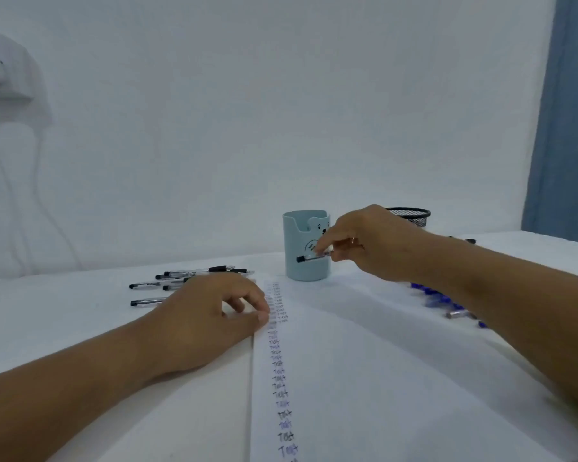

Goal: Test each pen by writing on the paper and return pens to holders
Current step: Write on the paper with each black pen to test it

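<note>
While the left hand (211, 311) rests relaxed, the right hand's (364, 243) grip pinches a clear black-capped pen (314, 257).

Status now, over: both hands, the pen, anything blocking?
Right hand pinches black pen before blue holder. Left hand rests at paper edge. Nothing blocking.

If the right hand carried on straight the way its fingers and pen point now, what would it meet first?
The right hand pinches a black-capped pen, pointing leftward in the image in front of the light blue holder. Straight on, the way looks free; going deeper, the pen probably meets the holder's front wall first. Depth is unclear.
</note>
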`<action>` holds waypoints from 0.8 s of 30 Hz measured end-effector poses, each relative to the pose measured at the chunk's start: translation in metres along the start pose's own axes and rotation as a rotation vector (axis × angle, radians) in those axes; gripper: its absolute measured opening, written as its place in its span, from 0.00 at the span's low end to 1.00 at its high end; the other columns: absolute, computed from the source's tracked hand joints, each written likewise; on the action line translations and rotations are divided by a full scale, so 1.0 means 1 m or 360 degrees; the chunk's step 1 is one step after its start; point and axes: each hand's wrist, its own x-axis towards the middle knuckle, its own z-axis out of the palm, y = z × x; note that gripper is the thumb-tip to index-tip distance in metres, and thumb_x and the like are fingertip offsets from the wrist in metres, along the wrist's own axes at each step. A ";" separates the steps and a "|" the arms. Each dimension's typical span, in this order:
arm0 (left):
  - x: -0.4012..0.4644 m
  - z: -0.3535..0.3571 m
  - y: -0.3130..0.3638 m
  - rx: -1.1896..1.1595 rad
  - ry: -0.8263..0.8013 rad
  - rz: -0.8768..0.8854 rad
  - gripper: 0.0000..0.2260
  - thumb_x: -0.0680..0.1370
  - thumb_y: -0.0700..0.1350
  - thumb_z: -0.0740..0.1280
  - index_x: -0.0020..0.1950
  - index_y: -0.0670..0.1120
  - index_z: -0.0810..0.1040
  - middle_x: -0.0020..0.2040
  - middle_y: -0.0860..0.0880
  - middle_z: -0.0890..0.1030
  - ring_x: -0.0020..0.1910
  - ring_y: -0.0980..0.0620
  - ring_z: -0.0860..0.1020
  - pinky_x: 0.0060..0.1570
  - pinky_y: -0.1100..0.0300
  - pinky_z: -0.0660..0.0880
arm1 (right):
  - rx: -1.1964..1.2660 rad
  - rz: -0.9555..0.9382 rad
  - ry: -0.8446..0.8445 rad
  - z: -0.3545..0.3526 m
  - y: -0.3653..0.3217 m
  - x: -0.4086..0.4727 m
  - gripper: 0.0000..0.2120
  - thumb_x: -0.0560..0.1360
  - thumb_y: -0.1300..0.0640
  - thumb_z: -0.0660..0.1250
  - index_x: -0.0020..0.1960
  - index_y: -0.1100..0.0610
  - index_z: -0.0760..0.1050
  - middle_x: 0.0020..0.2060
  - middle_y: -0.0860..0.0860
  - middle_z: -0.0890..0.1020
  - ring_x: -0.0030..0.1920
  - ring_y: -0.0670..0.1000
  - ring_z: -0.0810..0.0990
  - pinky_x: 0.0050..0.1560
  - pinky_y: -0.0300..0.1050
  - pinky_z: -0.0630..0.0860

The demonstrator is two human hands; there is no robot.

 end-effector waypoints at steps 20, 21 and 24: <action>0.001 0.005 0.009 0.0092 -0.0030 -0.0077 0.36 0.50 0.86 0.59 0.50 0.71 0.81 0.53 0.68 0.81 0.54 0.69 0.76 0.50 0.61 0.76 | -0.0209 0.0769 -0.0280 -0.078 0.091 -0.036 0.21 0.73 0.73 0.62 0.47 0.50 0.84 0.44 0.46 0.86 0.48 0.47 0.84 0.47 0.43 0.81; 0.001 0.005 0.010 0.0091 -0.0027 -0.0076 0.36 0.50 0.87 0.59 0.49 0.71 0.81 0.52 0.68 0.81 0.54 0.69 0.76 0.50 0.64 0.76 | -0.0226 0.0780 -0.0275 -0.077 0.092 -0.036 0.21 0.73 0.73 0.61 0.48 0.51 0.85 0.42 0.44 0.84 0.47 0.47 0.84 0.48 0.43 0.81; 0.001 0.003 0.013 0.0101 -0.0064 -0.0068 0.37 0.49 0.87 0.58 0.50 0.71 0.80 0.52 0.69 0.81 0.54 0.69 0.76 0.49 0.65 0.75 | -0.0297 0.0786 -0.0259 -0.073 0.092 -0.035 0.22 0.72 0.73 0.60 0.48 0.50 0.86 0.37 0.40 0.81 0.47 0.48 0.83 0.50 0.47 0.82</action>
